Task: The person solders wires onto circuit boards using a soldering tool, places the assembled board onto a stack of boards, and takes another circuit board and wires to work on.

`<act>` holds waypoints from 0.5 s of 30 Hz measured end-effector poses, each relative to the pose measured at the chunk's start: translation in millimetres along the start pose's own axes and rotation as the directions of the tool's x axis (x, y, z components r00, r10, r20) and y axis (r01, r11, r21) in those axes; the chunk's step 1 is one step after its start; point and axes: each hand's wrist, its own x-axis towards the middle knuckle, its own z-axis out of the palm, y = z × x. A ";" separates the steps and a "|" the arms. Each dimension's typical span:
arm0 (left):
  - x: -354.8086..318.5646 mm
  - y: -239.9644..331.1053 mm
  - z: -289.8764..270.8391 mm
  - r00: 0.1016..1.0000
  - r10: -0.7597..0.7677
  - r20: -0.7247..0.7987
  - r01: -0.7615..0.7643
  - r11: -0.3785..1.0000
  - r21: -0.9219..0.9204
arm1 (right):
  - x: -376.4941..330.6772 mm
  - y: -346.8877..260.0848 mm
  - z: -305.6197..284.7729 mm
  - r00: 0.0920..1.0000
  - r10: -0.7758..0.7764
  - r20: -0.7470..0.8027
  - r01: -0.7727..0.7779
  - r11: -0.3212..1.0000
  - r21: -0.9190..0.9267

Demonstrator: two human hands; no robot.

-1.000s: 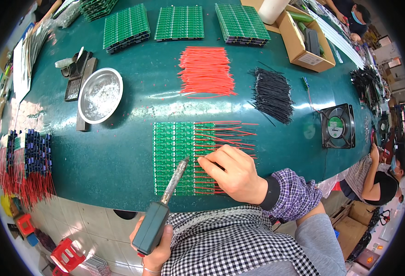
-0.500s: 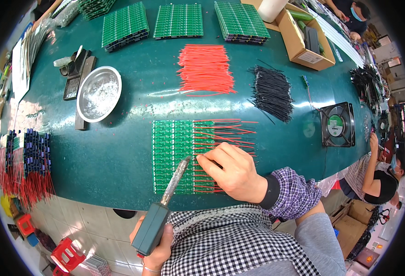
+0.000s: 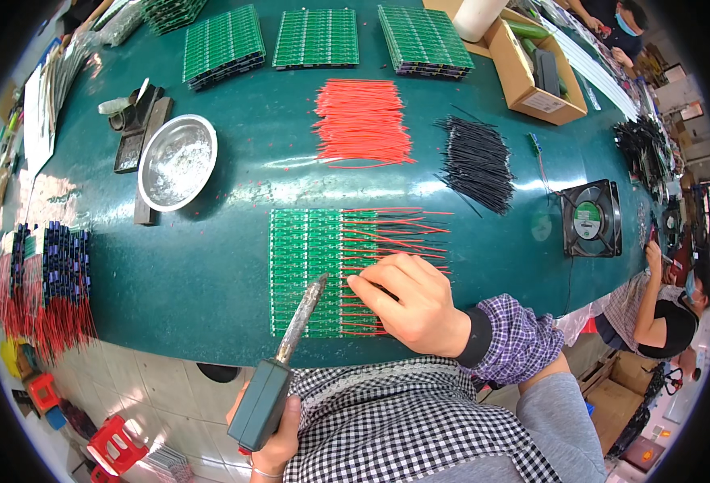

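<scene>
While the left hand clamps the soldering iron and the right hand pinches a red wire, the circuit board panel near the worktop's front edge seems mostly wired, its lower rows unfinished.

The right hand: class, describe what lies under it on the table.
Under the right hand lie green circuit boards with red wires laid across them, on the green table. The fingertips press a wire. The boards and wire ends beneath the palm are covered.
</scene>
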 end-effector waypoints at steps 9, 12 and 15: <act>6.4 1.5 5.3 0.987 0.163 -0.005 -0.163 0.986 0.030 | -4.5 -1.7 -0.3 0.998 0.010 0.066 -0.010 1.000 0.004; 8.0 1.6 6.7 0.974 0.226 0.005 -0.226 0.973 0.040 | -4.0 -1.6 -0.1 0.997 0.010 0.073 -0.009 1.000 -0.003; 8.9 1.9 7.2 0.971 0.238 0.024 -0.239 0.970 0.045 | -3.8 -0.3 2.8 0.999 -0.003 0.054 0.004 1.000 -0.008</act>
